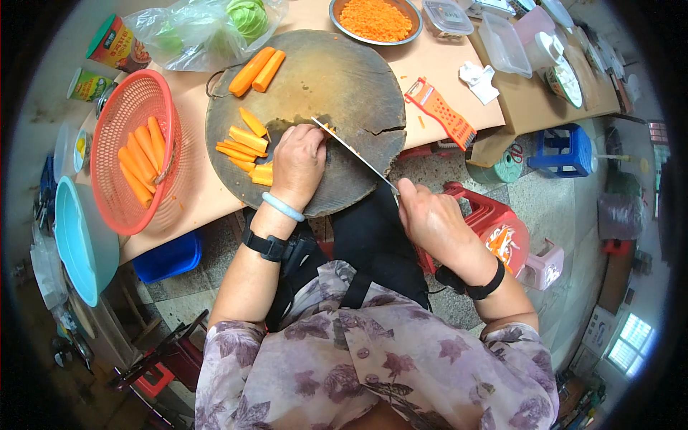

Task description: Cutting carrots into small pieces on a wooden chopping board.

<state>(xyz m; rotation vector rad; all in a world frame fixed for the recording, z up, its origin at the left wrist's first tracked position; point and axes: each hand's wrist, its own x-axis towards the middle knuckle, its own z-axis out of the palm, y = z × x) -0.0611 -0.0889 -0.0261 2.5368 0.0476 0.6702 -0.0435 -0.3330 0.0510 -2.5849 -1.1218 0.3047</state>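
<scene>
My right hand [430, 218] is wrapped round the handle of a kitchen knife [356, 155], whose blade slants across a round wooden chopping board [344, 79]. Close to the blade's tip, my left hand [297, 158] has its fingers curled down on the board, pressing on a piece of carrot [328, 129] that mostly hides beneath them. Left of that hand lie several cut carrot sticks [247, 140]. Two thicker carrot lengths [258, 70] rest at the board's upper left. A crack runs in from the board's right edge.
A red basket [172, 115] of peeled carrots stands left, beside a turquoise basin [68, 215]. Beyond the board are a bagged cabbage [247, 18] and a metal bowl [335, 21] of diced carrot. An orange grater [441, 111] lies right; a red stool [466, 204] stands below.
</scene>
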